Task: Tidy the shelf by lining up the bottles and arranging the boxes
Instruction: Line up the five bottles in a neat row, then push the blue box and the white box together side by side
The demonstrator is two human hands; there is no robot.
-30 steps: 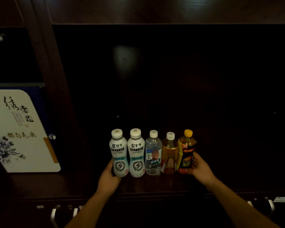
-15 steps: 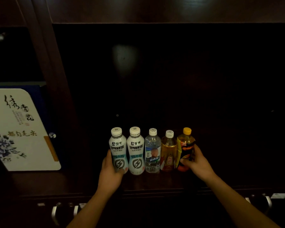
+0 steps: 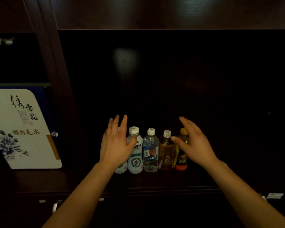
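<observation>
Several bottles stand in a tight row near the front of the dark wooden shelf (image 3: pixel 155 181). My left hand (image 3: pixel 116 143), fingers straight, covers most of the leftmost white bottle (image 3: pixel 121 168); its thumb lies against the second white bottle (image 3: pixel 135 153). A clear water bottle (image 3: pixel 150 150) and an amber tea bottle (image 3: pixel 166 152) follow. My right hand (image 3: pixel 193 142) is open, raised in front of the yellow-capped dark bottle (image 3: pixel 182 160) at the row's right end. Neither hand grips anything.
A white box with calligraphy and blue flowers (image 3: pixel 21 129) leans in the left compartment, with a blue box (image 3: pixel 46 102) behind it. A wooden upright (image 3: pixel 53 79) divides the compartments. Metal drawer handles (image 3: pixel 55 206) sit below the shelf edge. Right of the bottles the shelf is dark.
Both hands let go of the end bottles and rose, fingers spread, in front of the row. The bottles stay in line.
</observation>
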